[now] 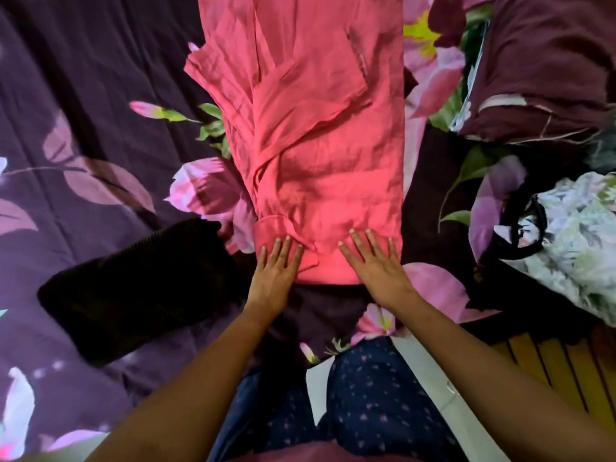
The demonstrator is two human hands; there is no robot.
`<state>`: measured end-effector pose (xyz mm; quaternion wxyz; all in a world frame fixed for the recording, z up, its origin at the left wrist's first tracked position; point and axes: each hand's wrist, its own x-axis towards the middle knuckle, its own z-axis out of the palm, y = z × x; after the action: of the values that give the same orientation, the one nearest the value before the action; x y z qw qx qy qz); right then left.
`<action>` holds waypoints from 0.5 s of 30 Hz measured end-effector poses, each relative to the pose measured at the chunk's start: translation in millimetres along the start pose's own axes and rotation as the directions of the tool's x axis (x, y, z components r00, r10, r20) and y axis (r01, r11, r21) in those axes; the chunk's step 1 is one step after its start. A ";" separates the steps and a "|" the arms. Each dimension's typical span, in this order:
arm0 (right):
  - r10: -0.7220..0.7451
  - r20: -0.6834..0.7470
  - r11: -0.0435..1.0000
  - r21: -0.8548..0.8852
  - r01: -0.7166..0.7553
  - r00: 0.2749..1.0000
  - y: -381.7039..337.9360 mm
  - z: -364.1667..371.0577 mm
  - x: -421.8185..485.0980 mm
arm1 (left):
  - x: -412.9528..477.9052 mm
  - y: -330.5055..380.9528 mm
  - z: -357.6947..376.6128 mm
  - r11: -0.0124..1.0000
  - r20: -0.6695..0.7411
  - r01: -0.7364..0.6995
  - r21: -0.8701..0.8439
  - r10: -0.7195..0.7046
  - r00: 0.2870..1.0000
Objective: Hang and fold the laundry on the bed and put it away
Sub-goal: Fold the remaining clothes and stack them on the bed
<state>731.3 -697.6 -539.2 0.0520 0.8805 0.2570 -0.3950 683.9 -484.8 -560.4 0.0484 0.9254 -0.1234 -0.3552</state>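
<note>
Coral-pink woven garment point(320, 145), lightweight and creased: lies lengthwise down the middle of the bed, running from the far edge of view to a straight near edge just ahead of the person. Sides folded inward to make a long, narrow panel. One sleeve is folded across the upper front at a slant. A second strip of cloth runs down the left side and ends in a turned-back cuff at the near left corner. Fine wrinkles run throughout, and the near end catches the brightest light.

Left hand point(273, 275): fingers straight and close together, tips resting flat on the cuff, palm at the garment's near edge. Grip slack, holding nothing.

Right hand point(376, 268): fingers straight and spread, pressed flat on the near right corner. Grip likewise slack, nothing held.

Dark purple bed sheet point(83, 111) printed with large pink flowers and green leaves: lies under everything.

Dark brown ribbed folded textile point(140, 288): on the sheet to the left of the left hand, apart from the garment.

Maroon bundled cloth point(546, 61): far right corner.

White floral-print fabric point(580, 235) with a black strap point(530, 228): right edge, well apart from the garment.

Navy star-print trousers point(376, 405): worn by the person, at the bottom of the view.
</note>
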 end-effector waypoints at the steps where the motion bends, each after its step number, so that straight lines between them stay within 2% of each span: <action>1: -0.010 -0.027 1.000 -0.020 0.009 1.000 0.3 0.6 0.8 | 0.2 3.5 -0.3 1.000 0.009 0.010 0.010 -0.011 1.000; 4: -0.013 0.160 1.000 0.029 0.008 0.987 1.5 -11.3 -6.9 | -3.0 18.9 -10.1 0.996 0.022 0.092 -0.003 -0.092 0.995; 6: -0.062 0.297 0.995 0.096 0.035 0.953 4.5 -19.4 -12.7 | -12.4 27.7 -8.8 0.995 0.188 0.092 0.034 -0.097 0.977; 8: -0.144 0.482 0.976 0.214 0.043 0.864 9.0 -26.3 -20.8 | -23.7 34.3 -8.5 0.998 0.362 0.067 -0.021 -0.055 0.930; 10: -0.252 0.622 0.931 0.365 0.010 0.741 9.4 -39.3 -34.4 | -38.6 38.7 -12.8 0.981 0.462 0.017 -0.193 0.075 0.884; 12: -0.317 0.711 0.932 0.356 0.068 0.628 10.6 -57.1 -44.2 | -50.9 39.5 -28.8 0.937 0.588 0.035 -0.349 0.190 0.786; 14: -0.321 0.722 0.944 0.296 0.145 0.613 16.4 -72.3 -40.9 | -53.2 34.7 -52.1 0.899 0.643 0.110 -0.423 0.213 0.736; 15: -0.308 0.696 0.947 0.288 0.140 0.649 22.4 -77.1 -35.2 | -48.3 29.8 -65.1 0.891 0.619 0.112 -0.440 0.210 0.757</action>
<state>774.4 -708.7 -463.6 0.0084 0.6098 0.2789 -0.7418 687.1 -500.7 -475.6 0.2251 0.7023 -0.0717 -0.6715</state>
